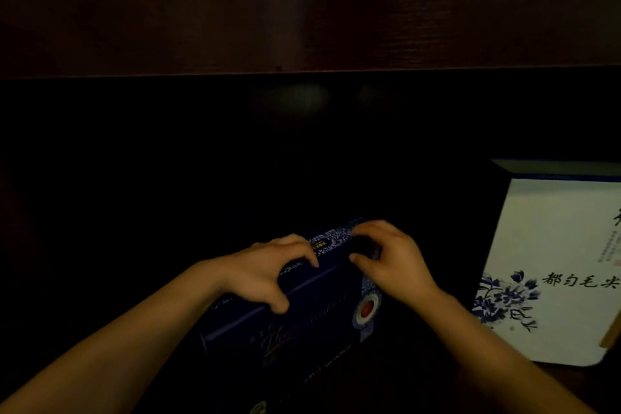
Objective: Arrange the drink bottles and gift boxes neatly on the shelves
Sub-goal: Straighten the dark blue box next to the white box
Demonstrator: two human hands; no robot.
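Dark blue gift box (322,299) in the curled-finger grip of left hand (265,269) and right hand (393,262)

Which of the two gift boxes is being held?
The dark blue box in the middle: left hand and right hand both grip its top. The white flowered box at right is untouched.

Left hand (268,270): palm down, fingers curled over the top edge of the dark blue rectangular cardboard gift box (319,309), thumb on its near face. Right hand (393,262): fingers curled round the box's right end. Both forearms are bare and converge toward the hands.
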